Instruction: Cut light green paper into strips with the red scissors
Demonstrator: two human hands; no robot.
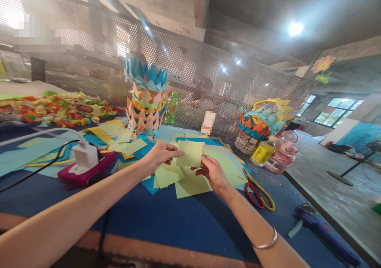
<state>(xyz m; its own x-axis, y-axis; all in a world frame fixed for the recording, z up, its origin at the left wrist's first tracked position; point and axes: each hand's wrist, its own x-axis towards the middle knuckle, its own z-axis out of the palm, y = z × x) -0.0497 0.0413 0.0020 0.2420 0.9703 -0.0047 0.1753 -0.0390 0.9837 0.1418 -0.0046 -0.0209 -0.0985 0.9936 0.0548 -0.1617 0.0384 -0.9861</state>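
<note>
Both hands hold one small light-green paper square (pixel 189 153) just above the blue table (pixel 184 224). My left hand (pixel 160 155) pinches its left edge with thumb and fingers closed. My right hand (pixel 212 172) grips its lower right corner, fingers closed; a metal bangle sits on that wrist. Under the hands lie several loose green sheets (pixel 190 182) on blue and yellow paper.
A tall stack of folded paper crowns (pixel 145 97) stands behind, with a green bottle (pixel 172 108) beside it. Red and yellow scissors (pixel 258 192) lie right of the sheets. A white charger on a pink box (pixel 85 166), a basket (pixel 253 135), bottles (pixel 263 152) and a blue glue gun (pixel 321 230) also sit here.
</note>
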